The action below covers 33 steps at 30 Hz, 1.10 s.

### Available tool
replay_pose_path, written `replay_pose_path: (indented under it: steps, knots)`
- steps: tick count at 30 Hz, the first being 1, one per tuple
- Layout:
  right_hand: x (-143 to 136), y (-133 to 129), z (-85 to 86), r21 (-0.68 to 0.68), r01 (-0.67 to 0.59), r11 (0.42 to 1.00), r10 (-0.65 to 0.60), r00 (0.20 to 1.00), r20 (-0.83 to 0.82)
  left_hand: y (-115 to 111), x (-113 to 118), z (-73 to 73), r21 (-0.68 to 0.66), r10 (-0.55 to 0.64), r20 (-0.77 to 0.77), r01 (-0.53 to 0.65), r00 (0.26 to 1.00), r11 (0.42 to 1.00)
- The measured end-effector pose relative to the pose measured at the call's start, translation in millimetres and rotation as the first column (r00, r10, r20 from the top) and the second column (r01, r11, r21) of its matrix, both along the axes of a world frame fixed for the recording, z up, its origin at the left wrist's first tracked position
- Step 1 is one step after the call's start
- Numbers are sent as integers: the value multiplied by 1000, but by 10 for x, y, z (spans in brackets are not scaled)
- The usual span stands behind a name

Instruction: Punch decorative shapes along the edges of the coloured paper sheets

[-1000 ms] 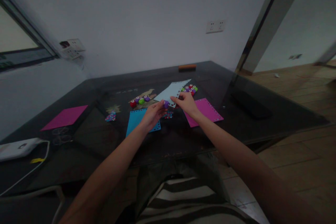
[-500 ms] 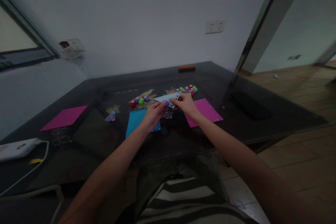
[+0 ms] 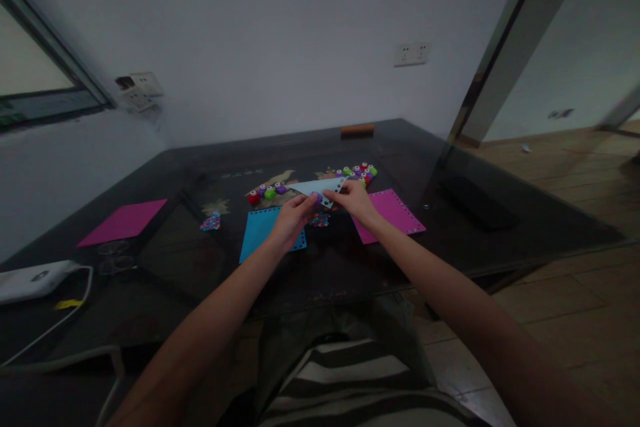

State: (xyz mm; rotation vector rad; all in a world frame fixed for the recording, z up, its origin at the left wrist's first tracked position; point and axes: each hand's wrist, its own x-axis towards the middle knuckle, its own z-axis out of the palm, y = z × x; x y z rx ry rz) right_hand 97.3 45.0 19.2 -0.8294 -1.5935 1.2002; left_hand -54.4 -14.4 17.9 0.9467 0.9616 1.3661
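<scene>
A light blue sheet point(image 3: 316, 187) with punched holes along its edges is held tilted above the table. My left hand point(image 3: 295, 215) is closed, pinching a small purple piece point(image 3: 318, 197) at the near side of the sheet. My right hand point(image 3: 354, 200) grips the sheet's right edge between thumb and fingers. Below my left hand lies a blue sheet point(image 3: 260, 232) with holes. A pink sheet point(image 3: 393, 215) with holes lies under my right wrist. Between the hands, on the table, is a small pile of colourful bits point(image 3: 321, 219).
Red, green and purple eyed pieces point(image 3: 270, 193) stand behind my left hand, more point(image 3: 367, 173) behind my right. Another pink sheet point(image 3: 125, 221) and a white power strip point(image 3: 35, 281) lie left. A black case point(image 3: 477, 201) lies right, a brown object point(image 3: 357, 129) at the back.
The light blue sheet has tilted slightly between my hands. Both hands have otherwise stayed in nearly the same place, and the camera view has shifted a little.
</scene>
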Motion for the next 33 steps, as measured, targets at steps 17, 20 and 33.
replay_pose_path:
  steps: [17,20,33]
  knots:
    - [1,9,-29,6,-23,1000,23,1000,7,2,6,-1,13,5,-1,-5,1000,1000]
    - [2,26,-37,-20,-36,999,37,999,12,-6,7,16,11,-5,-11,5,1000,1000]
    - [5,17,-26,-28,-76,997,76,997,8,11,-6,11,11,6,-29,-6,1000,1000]
